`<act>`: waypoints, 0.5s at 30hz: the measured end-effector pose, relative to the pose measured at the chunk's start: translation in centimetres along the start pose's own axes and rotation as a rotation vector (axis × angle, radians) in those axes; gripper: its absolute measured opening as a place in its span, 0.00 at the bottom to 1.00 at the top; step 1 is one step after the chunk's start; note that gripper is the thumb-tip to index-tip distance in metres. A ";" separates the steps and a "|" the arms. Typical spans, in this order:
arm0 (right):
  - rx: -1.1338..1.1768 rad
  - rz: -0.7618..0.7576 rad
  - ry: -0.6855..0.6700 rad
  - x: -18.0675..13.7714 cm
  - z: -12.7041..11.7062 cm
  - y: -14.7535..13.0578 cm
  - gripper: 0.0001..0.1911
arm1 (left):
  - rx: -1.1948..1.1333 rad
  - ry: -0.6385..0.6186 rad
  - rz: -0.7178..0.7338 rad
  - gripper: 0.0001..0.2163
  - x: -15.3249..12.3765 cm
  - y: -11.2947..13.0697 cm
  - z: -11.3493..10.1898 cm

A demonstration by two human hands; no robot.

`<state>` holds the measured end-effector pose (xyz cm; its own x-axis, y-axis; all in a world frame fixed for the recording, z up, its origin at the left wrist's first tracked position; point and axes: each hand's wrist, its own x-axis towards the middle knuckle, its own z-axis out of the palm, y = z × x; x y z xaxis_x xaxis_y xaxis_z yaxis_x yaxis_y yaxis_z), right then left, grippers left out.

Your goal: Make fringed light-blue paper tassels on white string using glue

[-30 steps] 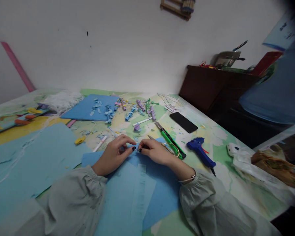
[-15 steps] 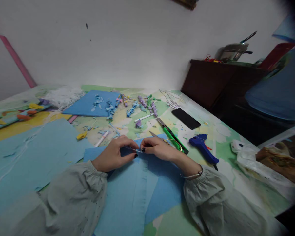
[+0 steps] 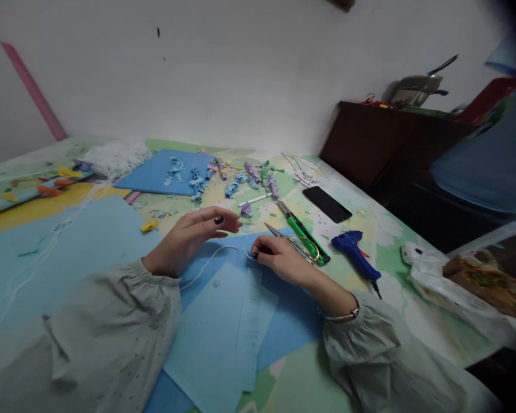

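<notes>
A thin white string (image 3: 210, 257) has its end pinched between the thumb and fingers of my right hand (image 3: 279, 258). It curves left over the blue paper, towards my left sleeve. My left hand (image 3: 193, 232) is raised, with fingers stretched out and holding nothing. Light blue paper pieces (image 3: 210, 344), one with a row of short cuts along its right side, lie below the hands on a darker blue sheet (image 3: 294, 321). Just behind my right hand are scissors (image 3: 273, 230) with gold handles and a green utility knife (image 3: 296, 223).
A blue glue gun (image 3: 356, 256) and a black phone (image 3: 327, 204) lie to the right. Curled paper pieces (image 3: 234, 186) sit at the back beside a blue sheet (image 3: 148, 175). White string (image 3: 116, 160) is heaped at back left. A plastic bag (image 3: 434, 287) stands at far right.
My left hand has let go, opened and lifted up and left. My right hand still pinches, and the string now shows between the hands. The view has shifted slightly.
</notes>
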<state>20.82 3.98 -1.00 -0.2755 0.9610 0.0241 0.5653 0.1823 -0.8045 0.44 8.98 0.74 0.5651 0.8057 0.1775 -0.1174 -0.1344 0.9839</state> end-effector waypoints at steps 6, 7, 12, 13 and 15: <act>0.011 0.013 0.020 -0.7 0.2 -0.3 0.05 | -0.355 0.082 -0.052 0.19 -0.3 1.6 0.3; 0.014 0.012 0.027 -0.9 0.3 -0.4 0.05 | -0.414 0.089 -0.046 0.23 -0.4 2.3 0.3; 0.009 -0.008 0.069 -1.7 0.9 -0.4 0.05 | -0.630 0.223 0.067 0.32 -1.4 6.6 0.4; 0.003 -0.014 0.081 -1.8 1.0 -0.4 0.04 | -0.651 0.258 0.119 0.33 -1.8 7.6 0.4; -0.013 -0.025 0.105 -2.0 1.1 -0.4 0.04 | -0.554 0.335 0.198 0.31 -2.4 9.4 0.5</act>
<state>20.26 1.72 -1.37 -0.2070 0.9725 0.1065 0.5696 0.2083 -0.7951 -1.66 5.47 9.55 0.2166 0.9437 0.2499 -0.6439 -0.0542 0.7631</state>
